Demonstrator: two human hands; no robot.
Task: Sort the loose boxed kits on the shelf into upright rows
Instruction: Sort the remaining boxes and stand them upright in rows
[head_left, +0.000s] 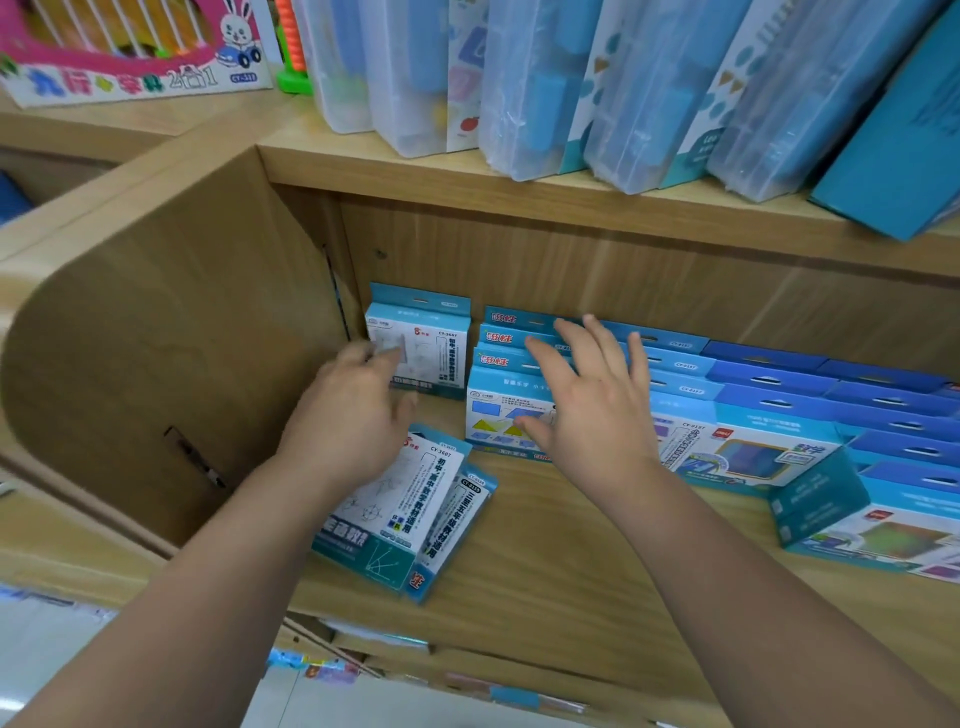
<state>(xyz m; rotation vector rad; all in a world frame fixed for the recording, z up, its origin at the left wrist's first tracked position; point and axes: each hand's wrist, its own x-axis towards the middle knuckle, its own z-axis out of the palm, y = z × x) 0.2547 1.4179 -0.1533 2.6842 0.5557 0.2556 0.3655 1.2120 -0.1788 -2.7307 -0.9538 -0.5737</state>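
Hands, nearest: left hand (353, 410) fingertips at upright white kit (426, 345) by the shelf (545, 571) side wall (grip blurred, cannot tell); right hand (587, 400) fingers spread, over blue kit row (675, 366). Two loose kits (400, 519) lie flat beneath the left wrist.

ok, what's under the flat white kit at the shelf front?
A second kit lies under the flat white kit; only its right edge and top corner show. Its rest is covered, so nothing further beneath can be seen.
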